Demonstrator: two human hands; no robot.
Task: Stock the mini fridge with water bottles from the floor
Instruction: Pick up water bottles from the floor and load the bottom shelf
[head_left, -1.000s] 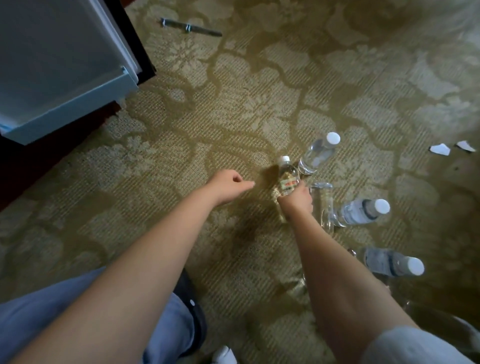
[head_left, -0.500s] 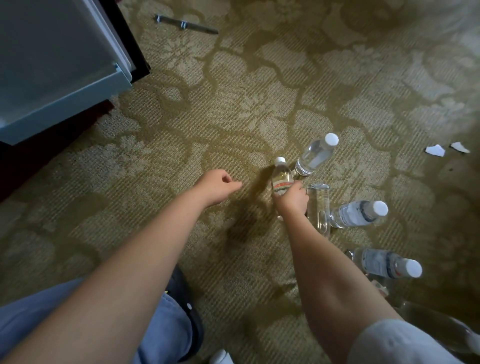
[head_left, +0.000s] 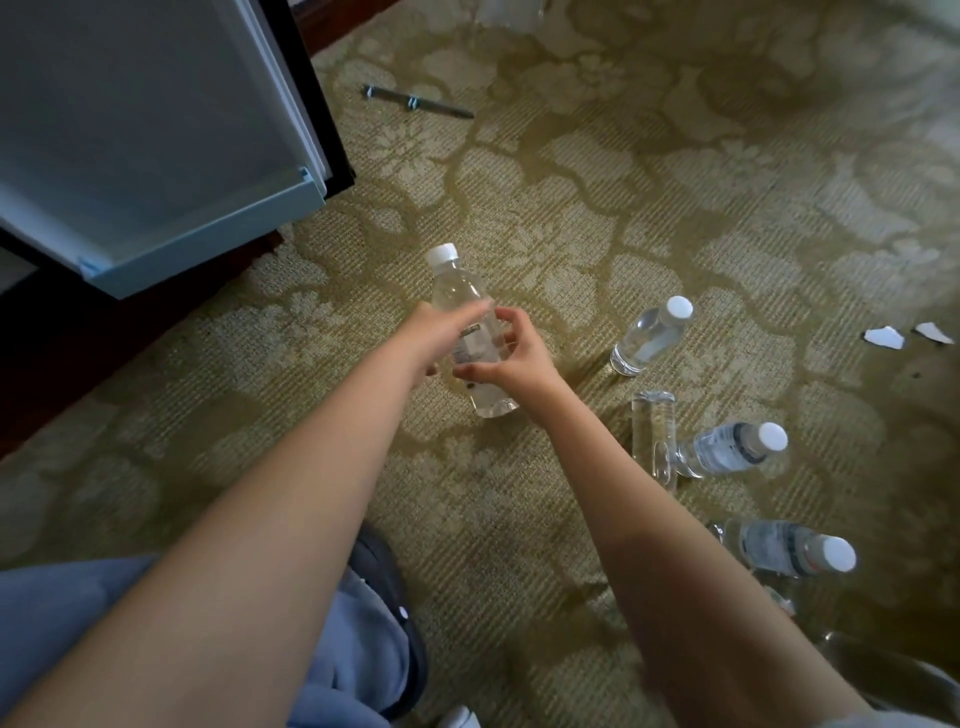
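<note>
right hand (head_left: 517, 358) grasps the water bottle (head_left: 457, 283), cap aimed at the mini fridge door (head_left: 156, 156); the nearer left hand (head_left: 439, 338) is blurred, grip unclear.

Fridge door (head_left: 156, 130) at left — loose bottles (head_left: 727, 449) right, on carpet (head_left: 597, 218).

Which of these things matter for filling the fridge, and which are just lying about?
For the job: the held bottle, the other bottles, the fridge door.
Just lying about: the metal rod, the paper scraps.
</note>
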